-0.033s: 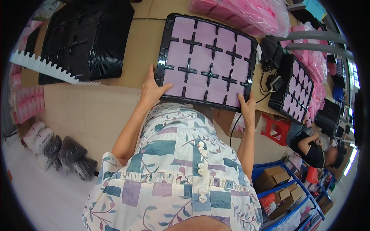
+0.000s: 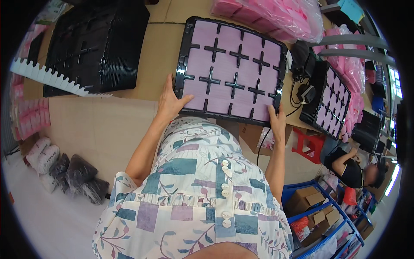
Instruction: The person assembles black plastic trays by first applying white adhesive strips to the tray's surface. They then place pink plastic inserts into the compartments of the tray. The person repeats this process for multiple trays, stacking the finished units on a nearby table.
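A black plastic tray (image 2: 233, 86) with a raised rim and cross-shaped dividers lies before me at the table's near edge. Flat pinkish-purple pieces (image 2: 249, 36) fill its compartments. My left hand (image 2: 169, 101) grips the tray's near left corner, thumb over the rim and fingers along the outer side. At the near right corner, my right hand (image 2: 277, 117) holds the rim with its thumb on top; its other fingers are partly hidden behind the edge.
A tall stack of black trays (image 2: 97, 49) stands left, beside a white toothed strip (image 2: 47, 77). Bagged pink pieces (image 2: 276, 19) lie beyond the tray. Rightward are a black adapter with cables (image 2: 307, 93), another filled tray stack (image 2: 330, 101), a red stool (image 2: 308, 144) and a seated person (image 2: 349, 166).
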Tool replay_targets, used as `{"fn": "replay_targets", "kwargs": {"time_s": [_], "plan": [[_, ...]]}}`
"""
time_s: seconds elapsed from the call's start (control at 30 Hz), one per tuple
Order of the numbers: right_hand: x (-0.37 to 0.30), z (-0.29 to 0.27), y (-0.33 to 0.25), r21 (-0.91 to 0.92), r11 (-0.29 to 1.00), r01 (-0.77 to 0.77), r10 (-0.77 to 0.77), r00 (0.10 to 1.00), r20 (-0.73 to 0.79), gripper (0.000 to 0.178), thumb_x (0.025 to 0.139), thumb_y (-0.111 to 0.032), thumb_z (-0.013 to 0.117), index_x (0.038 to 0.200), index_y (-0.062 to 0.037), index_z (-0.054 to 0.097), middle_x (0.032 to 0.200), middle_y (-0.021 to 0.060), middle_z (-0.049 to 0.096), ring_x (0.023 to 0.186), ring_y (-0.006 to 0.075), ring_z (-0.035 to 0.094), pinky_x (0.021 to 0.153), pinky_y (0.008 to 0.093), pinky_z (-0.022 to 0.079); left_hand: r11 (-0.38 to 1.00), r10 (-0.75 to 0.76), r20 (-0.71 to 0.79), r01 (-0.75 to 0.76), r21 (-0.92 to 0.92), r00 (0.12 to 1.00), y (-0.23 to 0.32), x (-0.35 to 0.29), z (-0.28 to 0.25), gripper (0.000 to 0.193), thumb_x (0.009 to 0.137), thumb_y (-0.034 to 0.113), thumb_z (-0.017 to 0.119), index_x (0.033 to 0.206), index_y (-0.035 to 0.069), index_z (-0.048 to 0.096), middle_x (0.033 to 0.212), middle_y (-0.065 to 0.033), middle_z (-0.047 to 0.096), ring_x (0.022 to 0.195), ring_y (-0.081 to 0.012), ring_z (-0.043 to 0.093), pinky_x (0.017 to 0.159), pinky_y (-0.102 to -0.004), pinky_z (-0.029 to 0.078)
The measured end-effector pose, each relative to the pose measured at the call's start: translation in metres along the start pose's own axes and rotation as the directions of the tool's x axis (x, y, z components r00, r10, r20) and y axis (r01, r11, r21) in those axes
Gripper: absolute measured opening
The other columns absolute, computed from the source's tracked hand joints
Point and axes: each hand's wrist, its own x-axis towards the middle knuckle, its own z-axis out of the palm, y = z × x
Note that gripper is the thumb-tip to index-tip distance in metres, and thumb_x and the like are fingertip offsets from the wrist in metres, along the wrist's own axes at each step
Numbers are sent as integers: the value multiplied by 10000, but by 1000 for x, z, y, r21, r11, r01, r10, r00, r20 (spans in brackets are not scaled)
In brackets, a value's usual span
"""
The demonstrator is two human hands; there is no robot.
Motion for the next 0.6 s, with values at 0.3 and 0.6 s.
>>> {"fn": "replay_targets", "kwargs": {"time_s": [0.3,0.6], "plan": [[3,3,-20,-236,968,-82,45,987,-157,510,962,-385,550,1274,18,555,1020,250,674,966,390,648,856,422,485,996,-58,-53,62,70,997,23,20,4,943,780,351,751,1479,-35,250,1460,-295,370,1369,-412,357,1125,-472,307],[2,14,-12,-348,897,271,-334,933,-136,577,929,-210,613,1392,58,396,1359,287,477,1247,451,463,1054,475,377,698,608,-100,-470,541,788,77,129,22,659,865,360,669,1345,-45,467,1389,-199,496,1316,-343,429,1120,-488,286]]}}
